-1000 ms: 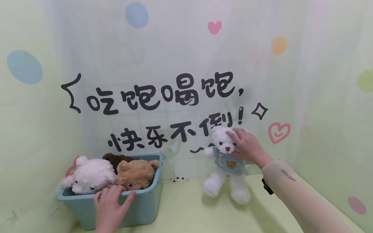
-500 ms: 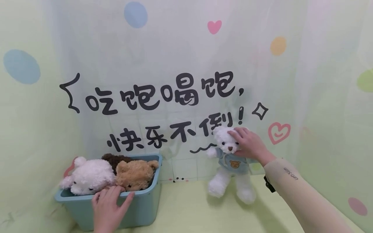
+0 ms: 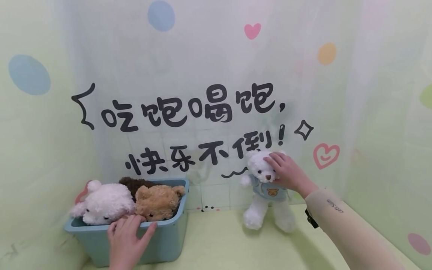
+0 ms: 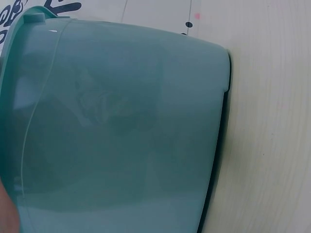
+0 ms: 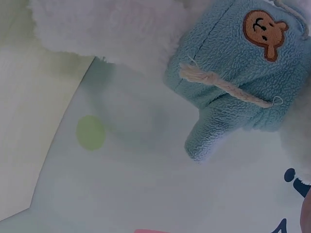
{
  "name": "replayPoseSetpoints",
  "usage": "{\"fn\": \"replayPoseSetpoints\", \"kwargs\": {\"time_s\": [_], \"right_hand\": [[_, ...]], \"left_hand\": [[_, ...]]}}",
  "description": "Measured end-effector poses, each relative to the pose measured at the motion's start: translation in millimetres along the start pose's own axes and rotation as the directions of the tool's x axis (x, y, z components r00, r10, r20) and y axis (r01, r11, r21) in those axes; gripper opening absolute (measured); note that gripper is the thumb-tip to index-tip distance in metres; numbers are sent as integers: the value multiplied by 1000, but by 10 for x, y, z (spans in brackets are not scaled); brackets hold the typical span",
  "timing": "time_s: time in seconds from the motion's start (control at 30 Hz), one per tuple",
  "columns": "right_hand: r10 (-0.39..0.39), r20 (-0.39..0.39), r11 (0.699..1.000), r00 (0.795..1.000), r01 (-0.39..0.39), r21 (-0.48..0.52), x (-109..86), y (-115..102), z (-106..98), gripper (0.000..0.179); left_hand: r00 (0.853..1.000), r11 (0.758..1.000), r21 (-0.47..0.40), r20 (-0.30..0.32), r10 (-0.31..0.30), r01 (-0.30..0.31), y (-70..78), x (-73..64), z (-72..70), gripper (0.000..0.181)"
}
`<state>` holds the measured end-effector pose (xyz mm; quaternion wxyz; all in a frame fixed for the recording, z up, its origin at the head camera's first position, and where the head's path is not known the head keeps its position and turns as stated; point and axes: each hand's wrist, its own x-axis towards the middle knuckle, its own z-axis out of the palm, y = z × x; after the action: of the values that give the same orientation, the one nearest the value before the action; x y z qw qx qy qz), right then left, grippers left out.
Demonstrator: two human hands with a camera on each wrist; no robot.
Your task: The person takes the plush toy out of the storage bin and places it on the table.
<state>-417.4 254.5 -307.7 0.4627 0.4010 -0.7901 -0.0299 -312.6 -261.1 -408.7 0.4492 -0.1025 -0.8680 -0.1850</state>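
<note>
Nearer the wall [image 3: 209, 56] now, blue-shirted bear [image 3: 264, 193]

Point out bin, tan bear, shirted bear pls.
Bin [image 3: 167, 242]: head view, on its front wall.
Tan bear [image 3: 156, 202]: head view, on its head.
Shirted bear [image 3: 264, 192]: head view, on its blue shirt.

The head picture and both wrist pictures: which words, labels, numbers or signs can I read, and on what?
"吃饱喝饱,": upper black line on the pale printed back wall.
"快乐不倒!": lower black line, same wall.
Beige fabric sleeve, right arm: dark lettering, too small to read.
White plush bear, blue shirt: bear-face patch, no words seen.
Wrist pictures: only cut-off dark strokes, unreadable.
</note>
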Motion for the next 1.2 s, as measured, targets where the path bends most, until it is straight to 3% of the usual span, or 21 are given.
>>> {"fn": "replayPoseSetpoints", "kwargs": {"time_s": [0.13,0.43,0.77,1.03,1.2], "right_hand": [[-26,-25,1000,999,26,-10,-77,-35,68,89],[40,-8,999,999,-40,1,-233,-108,109,93],[40,-32,999,999,-40,9,-281,-140,111,95],[113,17,993,993,-113,34,-338,-169,159,96],[120,3,992,993,-120,49,-387,-195,230,93]], "left_hand": [[1000,1000,-1,-4,4,-4,-9,3,-3,33],[1000,1000,-2,-7,7,-7,7,35,-10,33],[999,999,24,27,-22,21,-1,12,-18,35],[1000,1000,8,-1,-7,7,-5,12,-12,34],[1000,1000,0,-12,1,-1,-11,1,-2,34]]}}
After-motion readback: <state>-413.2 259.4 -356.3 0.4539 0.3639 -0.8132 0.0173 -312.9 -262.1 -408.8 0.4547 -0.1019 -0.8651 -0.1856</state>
